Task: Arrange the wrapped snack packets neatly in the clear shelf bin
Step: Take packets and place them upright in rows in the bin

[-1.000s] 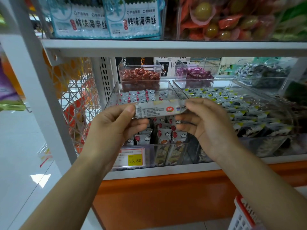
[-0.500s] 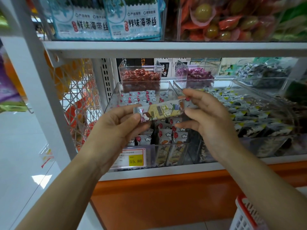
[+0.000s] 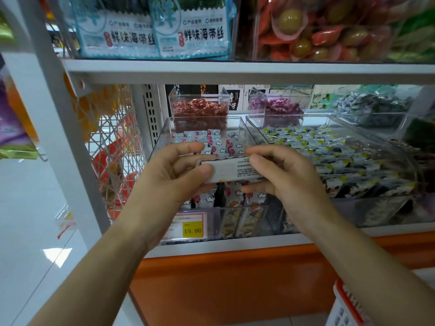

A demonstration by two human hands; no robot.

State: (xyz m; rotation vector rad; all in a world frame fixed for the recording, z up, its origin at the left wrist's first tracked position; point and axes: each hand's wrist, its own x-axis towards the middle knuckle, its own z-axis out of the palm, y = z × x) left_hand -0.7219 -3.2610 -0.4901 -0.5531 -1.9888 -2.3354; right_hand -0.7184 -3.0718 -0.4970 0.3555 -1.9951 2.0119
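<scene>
A long wrapped snack packet [image 3: 229,170] lies level between my two hands, its white printed back turned toward me. My left hand [image 3: 174,180] pinches its left end with thumb and fingers. My right hand [image 3: 282,177] grips its right end. Both hands hover above the front half of the clear shelf bin [image 3: 164,135], which holds several grey packets with red and white cloud prints [image 3: 219,143]. More packets stand upright behind the bin's front wall [image 3: 237,222].
A yellow price tag reading 15.80 [image 3: 192,229] sits on the bin front. A second clear bin of yellow-and-black packets [image 3: 329,156] stands to the right. Small bins of red [image 3: 200,109] and purple [image 3: 280,107] candies sit behind. A red-rimmed basket [image 3: 346,307] is at bottom right.
The packet has been turned over: half a second ago its yellow printed face showed, now its white back shows. Both hands kept hold of its ends.
</scene>
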